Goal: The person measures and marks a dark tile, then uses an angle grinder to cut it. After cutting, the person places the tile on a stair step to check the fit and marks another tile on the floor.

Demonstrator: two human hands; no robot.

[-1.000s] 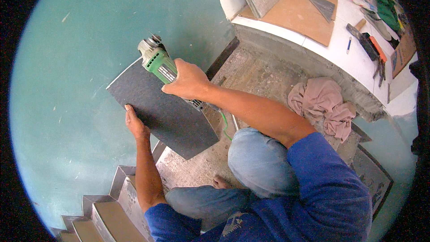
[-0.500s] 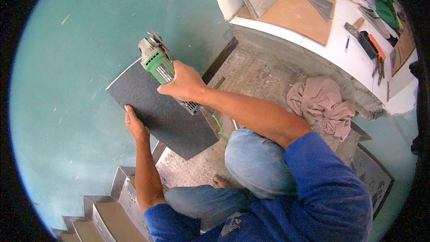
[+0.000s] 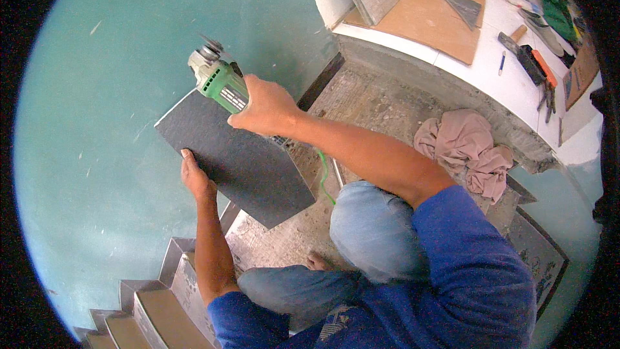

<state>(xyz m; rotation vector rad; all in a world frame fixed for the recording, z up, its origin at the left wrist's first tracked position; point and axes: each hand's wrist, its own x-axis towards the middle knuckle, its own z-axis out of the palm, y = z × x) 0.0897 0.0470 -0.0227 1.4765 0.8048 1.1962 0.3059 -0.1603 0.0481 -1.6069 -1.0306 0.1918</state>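
1. Left hand (image 3: 197,178): pinching the dark tile (image 3: 252,174) at its 9 o'clock edge, thumb on top, other fingers mostly hidden.
2. Tile: just off the view's centre, toward 9 o'clock.
3. Right hand (image 3: 268,106): wrapped around the green grinder (image 3: 223,87), at 10 o'clock.
4. Crumpled pink cloth (image 3: 462,145): at 3 o'clock.
5. White surface (image 3: 487,72): hammer (image 3: 513,41) and pencil (image 3: 502,64) lie there at 2 o'clock.
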